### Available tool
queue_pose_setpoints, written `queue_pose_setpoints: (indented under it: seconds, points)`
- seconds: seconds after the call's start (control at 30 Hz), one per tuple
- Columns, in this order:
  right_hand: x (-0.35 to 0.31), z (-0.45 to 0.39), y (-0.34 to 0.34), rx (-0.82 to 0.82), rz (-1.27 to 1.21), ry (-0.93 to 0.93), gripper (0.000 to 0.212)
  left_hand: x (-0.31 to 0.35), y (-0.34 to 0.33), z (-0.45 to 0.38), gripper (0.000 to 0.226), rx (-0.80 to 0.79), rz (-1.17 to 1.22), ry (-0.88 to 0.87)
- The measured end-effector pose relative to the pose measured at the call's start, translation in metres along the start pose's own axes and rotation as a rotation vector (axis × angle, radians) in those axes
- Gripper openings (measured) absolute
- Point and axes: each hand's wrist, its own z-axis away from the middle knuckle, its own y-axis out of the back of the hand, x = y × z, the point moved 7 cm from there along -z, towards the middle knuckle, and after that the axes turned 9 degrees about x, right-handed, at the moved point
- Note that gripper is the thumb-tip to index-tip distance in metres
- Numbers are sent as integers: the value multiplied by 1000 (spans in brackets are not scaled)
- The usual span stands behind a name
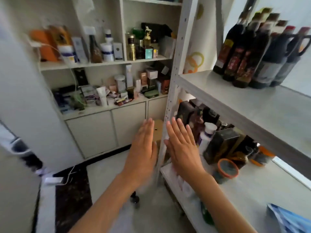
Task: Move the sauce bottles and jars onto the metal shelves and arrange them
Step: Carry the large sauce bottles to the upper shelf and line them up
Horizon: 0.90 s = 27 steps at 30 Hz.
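Observation:
My left hand (143, 148) and my right hand (182, 148) are held out flat side by side, fingers straight, holding nothing, in front of the metal shelf's white upright post (170, 105). Several dark sauce bottles (252, 52) stand in a row on the upper metal shelf (244, 101). On the lower metal shelf (252, 190) stand dark boxes and bottles (220, 145), a white bottle (206, 137) and an orange-rimmed jar (227, 170). A small dark bottle (134, 199) stands on the floor under my left forearm.
A white wall cabinet (104, 64) to the left holds many cosmetic boxes and bottles. A cardboard box (158, 132) sits behind my hands. A dark rug (72, 195) and a power strip (52, 180) lie on the floor. A blue packet (289, 217) lies at the lower shelf's near end.

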Motion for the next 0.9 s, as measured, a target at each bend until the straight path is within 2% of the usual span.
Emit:
queue_pose_setpoints:
  seconds: [0.33,0.47,0.57,0.77,0.9]
  points:
    - [-145,127,-15,-137,-350,246,51,-5,112,199,70,79,-357,303]
    - [-215,158,-9,-196,-467,291,54,-3,170,263,81,135,-496,419]
    - [-275,184,0,-234,-561,345,54,-3,219,316,85,189,-564,532]
    - [-404,253,23,-331,-693,492,85,7,323,429,82,356,-680,716]
    - [-497,312,53,-373,-775,611,74,21,390,514,80,432,-675,830]
